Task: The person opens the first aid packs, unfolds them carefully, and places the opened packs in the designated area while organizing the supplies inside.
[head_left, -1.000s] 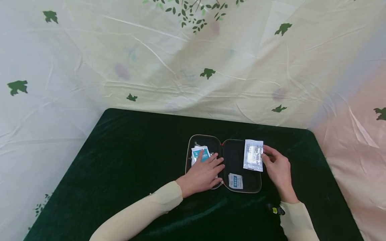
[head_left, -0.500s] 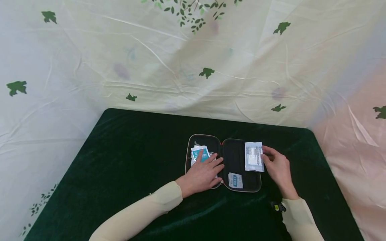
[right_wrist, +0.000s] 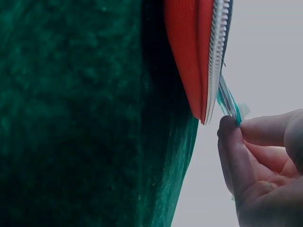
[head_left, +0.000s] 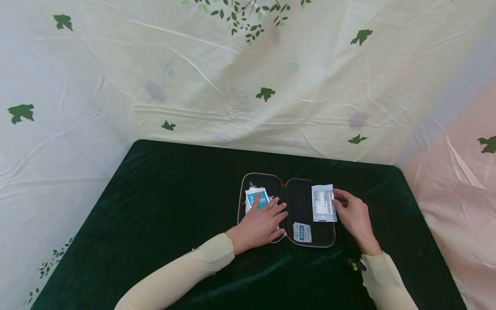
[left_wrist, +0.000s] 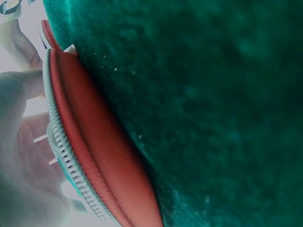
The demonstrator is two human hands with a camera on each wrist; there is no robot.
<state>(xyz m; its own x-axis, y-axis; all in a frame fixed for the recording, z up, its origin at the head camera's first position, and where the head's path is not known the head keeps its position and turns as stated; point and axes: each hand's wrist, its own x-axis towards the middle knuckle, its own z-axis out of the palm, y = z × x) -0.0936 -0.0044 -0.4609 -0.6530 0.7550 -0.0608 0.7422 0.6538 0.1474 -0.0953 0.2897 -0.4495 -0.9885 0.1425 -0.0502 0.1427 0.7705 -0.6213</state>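
Note:
A zippered case [head_left: 297, 196] lies open like a book, black inside; the wrist views show its red outer shell [left_wrist: 102, 137]. My left hand [head_left: 260, 224] rests with spread, straight fingers over the case's left half, on a white and teal packet [head_left: 257, 197]. Between thumb and fingers, my right hand [head_left: 353, 217] pinches the right edge of a silvery white sachet [head_left: 323, 203] held over the right half. In the right wrist view the sachet [right_wrist: 228, 100] appears edge-on beside the zipper. A small white and blue packet [head_left: 302, 232] lies low in the right half.
A dark green velvety cloth [head_left: 174, 189] covers the table. Behind it hangs pale fabric [head_left: 217, 86] with a leaf print. Near the right sleeve sits a small black and yellow thing [head_left: 355, 265].
My right hand has shifted slightly left and down, carrying the sachet further over the case's right half. The left hand stays in place.

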